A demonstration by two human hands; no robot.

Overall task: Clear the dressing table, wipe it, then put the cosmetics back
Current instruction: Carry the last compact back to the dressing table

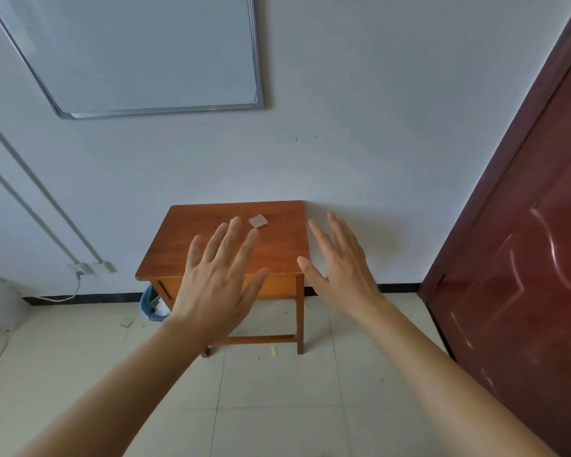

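Both arms stretched forward, bare forearms in from the bottom corners, backs of hands up.

Left hand (pixel 218 278): spread wide, fingers straight and fanned, thumb out to the right, holding nothing. Overlaps the front edge of the table (pixel 178 239) in view, fingertips over the middle of the top. Touching the wood or hovering: cannot tell.

Right hand (pixel 340 268): also spread, fingers straight and a bit closer together, thumb out to the left, holding nothing. Lies past the table's right edge, by the front-right corner, with the wall behind it in view.

Hands well apart, thumbs pointing at each other across the front-right corner.

Table: small, wooden, back edge against the wall, lighter panel under the front edge, crossbar low between the legs.

Pad (pixel 257 222): small, square, pinkish-grey, flat on the top near the back edge, slightly right of centre. Just beyond the left fingertips, not touched. Cloth or cosmetic: cannot tell.

Elsewhere: whiteboard (pixel 139 54) on the wall, upper left; dark red door (pixel 524 242) at right; blue-lined bin (pixel 150 305) on the floor behind the table's left legs; socket (pixel 93 268) with white cable low on the wall at left; yellow scrap (pixel 272 350) on the tiles near the front-right leg.
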